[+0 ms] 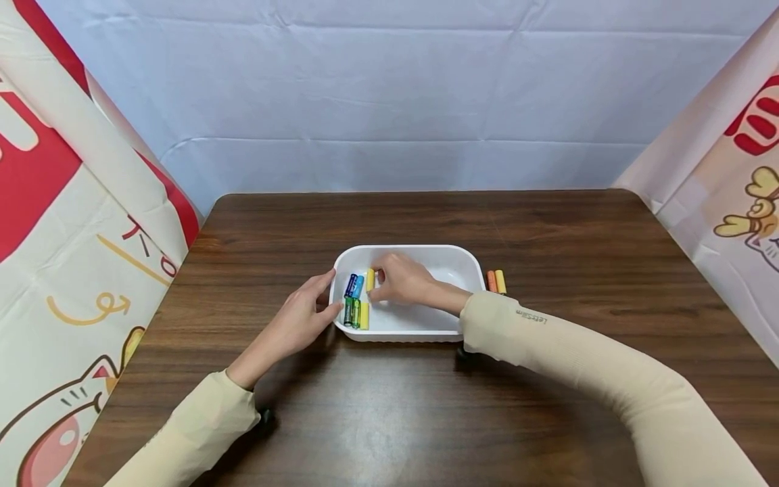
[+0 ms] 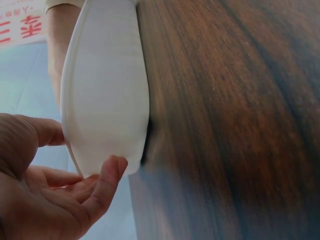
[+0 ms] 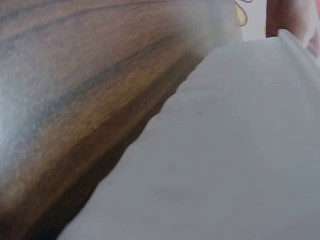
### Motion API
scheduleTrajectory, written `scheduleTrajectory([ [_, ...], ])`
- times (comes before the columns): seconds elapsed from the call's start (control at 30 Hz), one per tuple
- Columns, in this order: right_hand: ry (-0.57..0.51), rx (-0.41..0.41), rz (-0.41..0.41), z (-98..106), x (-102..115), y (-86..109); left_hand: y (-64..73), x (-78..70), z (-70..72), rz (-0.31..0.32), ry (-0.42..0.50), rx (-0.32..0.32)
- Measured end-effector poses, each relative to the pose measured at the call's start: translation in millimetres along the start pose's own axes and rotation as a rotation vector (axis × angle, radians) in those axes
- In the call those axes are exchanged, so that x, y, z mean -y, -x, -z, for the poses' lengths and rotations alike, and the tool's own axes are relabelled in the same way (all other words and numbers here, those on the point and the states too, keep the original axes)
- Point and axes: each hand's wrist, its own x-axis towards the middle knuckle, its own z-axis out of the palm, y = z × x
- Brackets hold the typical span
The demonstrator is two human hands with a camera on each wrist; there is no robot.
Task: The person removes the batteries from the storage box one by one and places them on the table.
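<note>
Inside the white plastic tub [image 1: 420,333], my right hand [image 1: 402,279] pinches a yellow battery [image 1: 370,279] between thumb and fingers, holding it upright in the head view. My left hand [image 1: 304,310] grips the tub's left end, thumb near the front corner and fingers farther back; in the left wrist view the fingers [image 2: 102,187] bend around the end wall. Along that end lie a dark blue battery [image 1: 350,285], a light blue battery [image 1: 358,287], green batteries [image 1: 356,313] and another yellow battery [image 1: 364,316]. The right wrist view shows mostly the tub's outer wall [image 3: 215,145].
Just beyond the tub's right end, an orange battery [image 1: 491,281] and a yellow battery [image 1: 500,281] lie side by side on the dark wooden table [image 1: 377,412]. A pale cloth [image 1: 389,95] hangs behind the table, with printed cloths at both sides.
</note>
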Motion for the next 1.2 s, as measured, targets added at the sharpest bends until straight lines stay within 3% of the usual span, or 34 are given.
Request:
scheduleTrajectory([
  [0.3,-0.098,-0.072,0.098,39.7,-9.5,26.9,-0.2,-1.4,-1.0,0.009,-0.008,-0.008],
  [0.5,-0.140,-0.149,0.089,69.8,-24.8,51.5,0.6,-1.7,-1.7,0.011,-0.010,-0.007],
  [0.8,-0.141,-0.199,0.029,110.3,-52.3,89.0,0.8,-2.2,-1.4,0.018,-0.017,-0.005],
  [1.03,-0.182,-0.242,-0.075,119.2,-82.0,116.9,0.4,-3.4,-0.7,0.024,-0.019,-0.004],
  [1.2,-0.159,-0.246,-0.080,117.8,-110.7,133.7,-0.6,-3.4,-0.7,0.020,-0.021,-0.008],
])
